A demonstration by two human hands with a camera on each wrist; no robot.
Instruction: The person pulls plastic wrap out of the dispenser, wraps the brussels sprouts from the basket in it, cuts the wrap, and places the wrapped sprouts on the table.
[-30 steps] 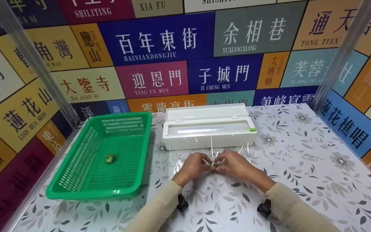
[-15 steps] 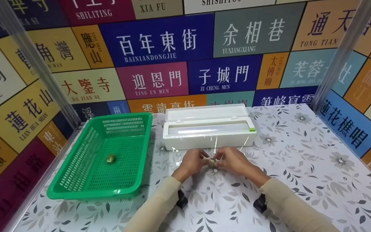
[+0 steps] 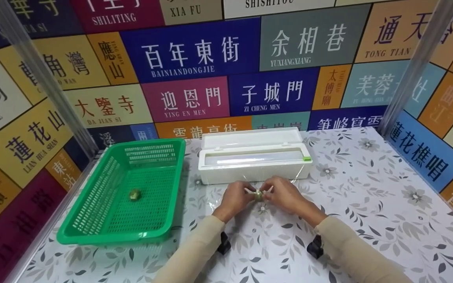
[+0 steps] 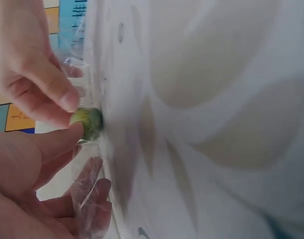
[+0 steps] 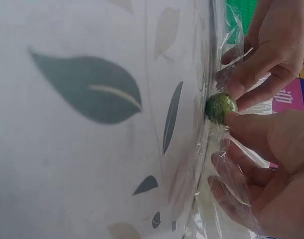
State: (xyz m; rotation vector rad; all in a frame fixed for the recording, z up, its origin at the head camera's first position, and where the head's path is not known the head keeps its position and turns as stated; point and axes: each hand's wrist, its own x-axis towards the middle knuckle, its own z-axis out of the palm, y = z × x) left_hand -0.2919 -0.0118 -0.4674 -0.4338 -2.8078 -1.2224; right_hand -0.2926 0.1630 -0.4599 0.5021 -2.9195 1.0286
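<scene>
A small green ball lies on the table inside a sheet of clear cling film, just in front of the white film dispenser box. My left hand pinches the film at the ball's left side, and my right hand pinches it at the right side. In the left wrist view the ball sits between thumb and fingers, with crumpled film below it. The right wrist view shows the ball wrapped in film between both hands.
A green plastic basket stands to the left and holds another small green ball. The dispenser's lid is up, showing the film roll. Colourful sign panels wall in the floral tablecloth at the back and both sides.
Both hands have moved slightly toward the dispenser with the ball. The film is now gathered into thin twisted ends on either side of the ball.
</scene>
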